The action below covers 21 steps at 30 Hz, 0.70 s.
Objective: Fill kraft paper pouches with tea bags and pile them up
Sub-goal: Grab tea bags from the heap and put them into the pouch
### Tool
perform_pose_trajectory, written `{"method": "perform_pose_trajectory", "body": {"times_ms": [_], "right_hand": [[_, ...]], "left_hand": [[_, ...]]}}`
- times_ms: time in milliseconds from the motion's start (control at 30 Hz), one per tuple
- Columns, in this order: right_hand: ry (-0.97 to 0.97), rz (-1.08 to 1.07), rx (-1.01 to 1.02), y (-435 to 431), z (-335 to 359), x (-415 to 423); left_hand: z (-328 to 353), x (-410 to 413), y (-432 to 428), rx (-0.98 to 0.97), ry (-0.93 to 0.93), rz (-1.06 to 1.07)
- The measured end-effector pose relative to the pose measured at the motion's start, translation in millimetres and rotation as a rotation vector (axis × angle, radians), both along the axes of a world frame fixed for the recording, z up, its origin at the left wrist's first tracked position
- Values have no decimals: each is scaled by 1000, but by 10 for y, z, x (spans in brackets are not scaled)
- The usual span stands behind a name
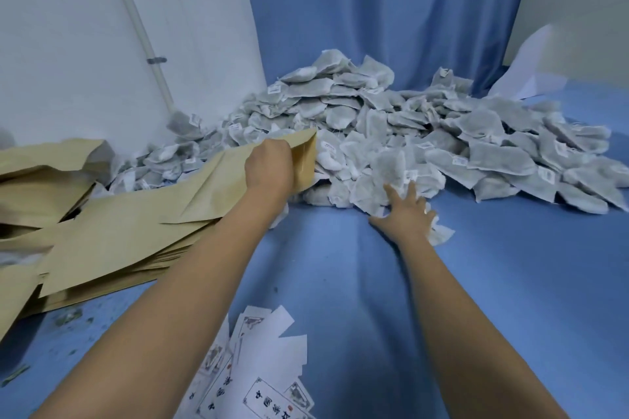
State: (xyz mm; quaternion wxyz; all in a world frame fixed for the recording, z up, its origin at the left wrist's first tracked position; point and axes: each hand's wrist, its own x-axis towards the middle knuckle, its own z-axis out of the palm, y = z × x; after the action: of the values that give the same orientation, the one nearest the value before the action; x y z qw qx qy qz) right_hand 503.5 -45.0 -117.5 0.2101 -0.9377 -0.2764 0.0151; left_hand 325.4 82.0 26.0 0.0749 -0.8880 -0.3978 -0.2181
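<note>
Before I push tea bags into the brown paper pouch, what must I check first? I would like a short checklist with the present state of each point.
1. The left hand holds the brown kraft paper pouch near its mouth: ok.
2. The mouth faces the heap of grey-white mesh tea bags: ok.
3. The mouth is open wide enough to take bags: cannot tell.
4. The right hand rests with spread fingers on tea bags at the near edge of the heap: ok.
5. The pouch is empty inside: cannot tell.
6. The white printed paper cards lie apart from the heap, on the blue cloth: ok.
</note>
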Motion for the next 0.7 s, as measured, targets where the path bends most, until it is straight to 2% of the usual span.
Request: {"method": "perform_pose_trajectory", "body": {"times_ms": [133, 267, 333, 500, 567, 700], "right_hand": [[-109, 113, 33, 224, -81, -465], [-285, -3, 315, 417, 45, -605], [-253, 10, 416, 584, 155, -538], [117, 270, 159, 1105, 287, -416], [115, 296, 103, 1222, 230, -452], [-113, 183, 75, 1237, 97, -582]], "left_hand": [[110, -202, 227, 23, -61, 62], [216, -464, 465, 34, -111, 160], [237, -565, 533, 42, -117, 198], [193, -681, 586, 70, -85, 200], [151, -695, 592, 80, -47, 206], [109, -761, 604, 73, -38, 208]]}}
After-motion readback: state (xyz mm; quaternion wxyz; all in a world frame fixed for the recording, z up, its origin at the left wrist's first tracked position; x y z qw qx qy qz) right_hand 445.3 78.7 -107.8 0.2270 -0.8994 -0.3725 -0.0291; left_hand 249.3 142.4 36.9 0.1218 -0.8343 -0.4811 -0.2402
